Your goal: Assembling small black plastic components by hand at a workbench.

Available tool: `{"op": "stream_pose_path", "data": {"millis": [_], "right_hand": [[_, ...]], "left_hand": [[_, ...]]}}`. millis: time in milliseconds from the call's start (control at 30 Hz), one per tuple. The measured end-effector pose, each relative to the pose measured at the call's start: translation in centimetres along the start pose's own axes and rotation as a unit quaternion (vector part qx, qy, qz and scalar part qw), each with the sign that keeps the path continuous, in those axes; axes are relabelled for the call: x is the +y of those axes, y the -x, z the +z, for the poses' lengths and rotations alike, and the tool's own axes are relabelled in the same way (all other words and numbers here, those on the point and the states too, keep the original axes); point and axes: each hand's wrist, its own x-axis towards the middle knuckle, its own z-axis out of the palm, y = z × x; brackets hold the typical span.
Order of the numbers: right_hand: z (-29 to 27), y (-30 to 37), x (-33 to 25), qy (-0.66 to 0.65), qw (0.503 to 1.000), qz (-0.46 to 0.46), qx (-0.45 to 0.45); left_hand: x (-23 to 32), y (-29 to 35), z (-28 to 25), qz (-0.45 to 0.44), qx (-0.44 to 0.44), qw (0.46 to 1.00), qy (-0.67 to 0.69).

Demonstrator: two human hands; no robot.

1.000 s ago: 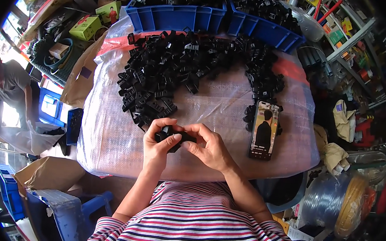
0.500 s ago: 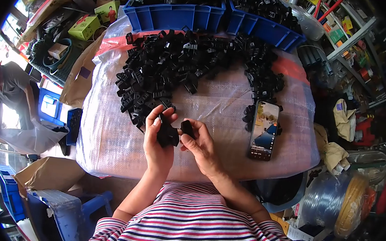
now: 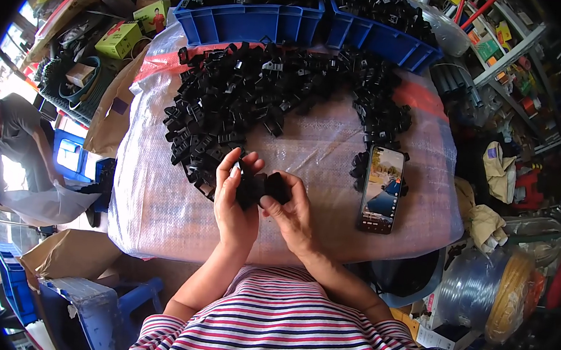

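Several small black plastic parts [image 3: 247, 189] lie in my left hand [image 3: 234, 211], whose fingers curl up around them. Close beside it, my right hand [image 3: 292, 219] pinches another black plastic part [image 3: 278, 187] between thumb and fingers. The two hands almost meet over the near side of a wrapped white bale [image 3: 315, 238], and the parts they hold touch or overlap; I cannot tell which. Beyond them spreads a heap of similar black parts [image 3: 227, 103], curving across the bale from left to right.
Two blue bins [image 3: 253, 26] full of black parts stand at the bale's far edge. A lit phone [image 3: 383, 191] rests on parts at the right. Another person [image 3: 20, 132] bends over a whitish sack at the far left. Tubing coils [image 3: 484, 293] sit at lower right.
My right hand has moved slightly toward my left, bringing its black part against those in the left hand. At the far left, the other person has shifted a little.
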Motion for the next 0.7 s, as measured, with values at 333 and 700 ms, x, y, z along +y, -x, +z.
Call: {"op": "stream_pose_path", "data": {"millis": [333,700], "right_hand": [[0.24,0.17,-0.54,0.018,0.999,-0.024,0.028],[0.42,-0.4,0.33,0.166,0.978,-0.126,0.031]], "left_hand": [[-0.39,-0.05,-0.58,-0.044,-0.007,0.998,-0.033],[-0.86,0.4,-0.52,-0.089,-0.042,0.995,-0.017]]}}
